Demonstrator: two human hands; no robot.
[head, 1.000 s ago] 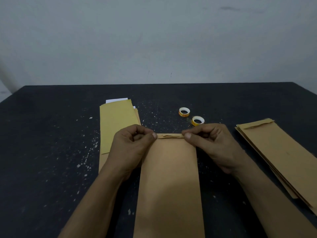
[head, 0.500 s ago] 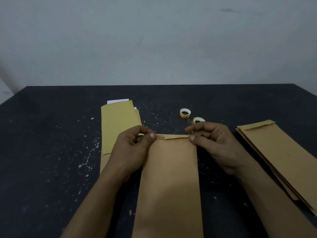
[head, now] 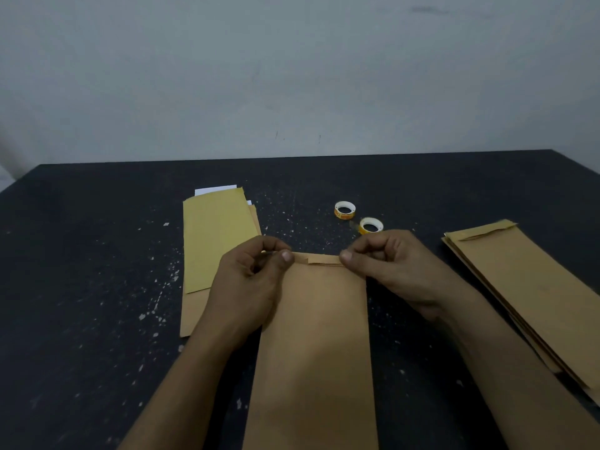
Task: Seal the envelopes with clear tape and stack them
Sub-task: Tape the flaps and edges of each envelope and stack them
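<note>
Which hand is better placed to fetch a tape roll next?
Right, probably. The right hand pinches the flap of the brown paper envelope just short of the nearer white-and-orange tape roll; the left hand pinches the flap's other end.

Dim, flat lighting throughout, soft focus, wide-angle bending at the edges.

envelope (head: 313, 336) brown | left pile (head: 216, 241) yellow-tan | tape rolls (head: 344, 210) orange-white | table (head: 81, 271) black, white-flecked

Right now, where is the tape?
Head view, right of centre: one tape roll lies on the table just beyond the right hand, a second roll behind it.
</note>
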